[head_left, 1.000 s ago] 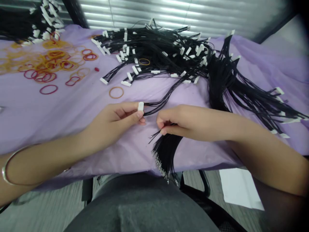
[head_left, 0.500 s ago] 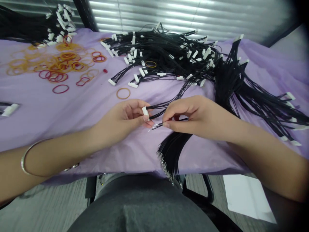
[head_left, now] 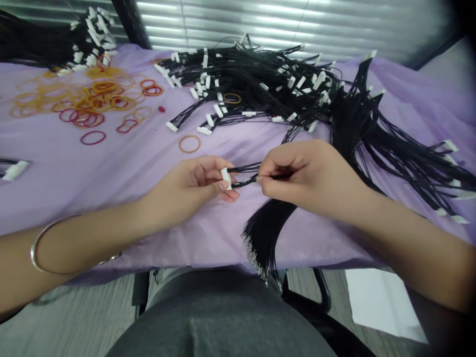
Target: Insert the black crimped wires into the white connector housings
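Note:
Between thumb and fingers, my left hand (head_left: 193, 186) pinches a white connector housing (head_left: 226, 178) with black wires running out of its right side. My right hand (head_left: 301, 171) is closed on several thin black wires (head_left: 245, 182), whose silvery terminal tips lie close to the housing. Whether any tip is inside the housing I cannot tell. Below my right hand, a thick bundle of loose black wires (head_left: 266, 228) fans out with bare metal terminals toward the table's front edge.
A large heap of black wire harnesses (head_left: 253, 79) with white connectors lies at the back. More bundled harnesses (head_left: 349, 119) spread to the right. Yellow and red rubber bands (head_left: 100, 94) are scattered at left on the purple cloth (head_left: 148, 148). Window blinds (head_left: 238, 20) stand behind.
My right hand has shifted slightly right and up, bringing the wire tips level with the lower part of the housing. My left hand, still holding the housing, has barely moved.

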The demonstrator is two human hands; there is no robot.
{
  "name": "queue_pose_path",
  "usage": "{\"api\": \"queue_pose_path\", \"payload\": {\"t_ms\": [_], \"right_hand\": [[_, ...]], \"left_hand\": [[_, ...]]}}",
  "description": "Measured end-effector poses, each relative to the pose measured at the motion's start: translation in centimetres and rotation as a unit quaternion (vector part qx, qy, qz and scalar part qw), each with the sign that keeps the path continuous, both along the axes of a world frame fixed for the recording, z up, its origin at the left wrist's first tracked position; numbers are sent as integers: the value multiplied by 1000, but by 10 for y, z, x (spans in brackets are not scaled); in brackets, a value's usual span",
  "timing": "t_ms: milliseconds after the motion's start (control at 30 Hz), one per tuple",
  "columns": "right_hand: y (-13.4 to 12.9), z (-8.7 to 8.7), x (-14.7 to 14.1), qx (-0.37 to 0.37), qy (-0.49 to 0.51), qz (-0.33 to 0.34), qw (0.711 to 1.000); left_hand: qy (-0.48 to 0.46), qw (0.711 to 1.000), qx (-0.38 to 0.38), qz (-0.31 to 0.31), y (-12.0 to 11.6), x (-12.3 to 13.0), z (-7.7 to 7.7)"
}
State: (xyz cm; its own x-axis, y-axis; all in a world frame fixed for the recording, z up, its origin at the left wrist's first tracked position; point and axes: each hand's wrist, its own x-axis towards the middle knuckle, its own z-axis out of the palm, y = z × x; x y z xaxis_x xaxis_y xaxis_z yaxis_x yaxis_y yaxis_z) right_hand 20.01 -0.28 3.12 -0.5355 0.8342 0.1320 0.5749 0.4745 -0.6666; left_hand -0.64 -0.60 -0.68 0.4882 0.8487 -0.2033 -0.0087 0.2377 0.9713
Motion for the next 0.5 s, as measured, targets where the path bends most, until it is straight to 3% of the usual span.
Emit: {"api": "queue_pose_path", "payload": {"t_ms": [500], "right_hand": [[2, -5, -1, -12, 2, 28, 1000]], "left_hand": [[14, 1000, -3, -7, -2, -1, 1]]}}
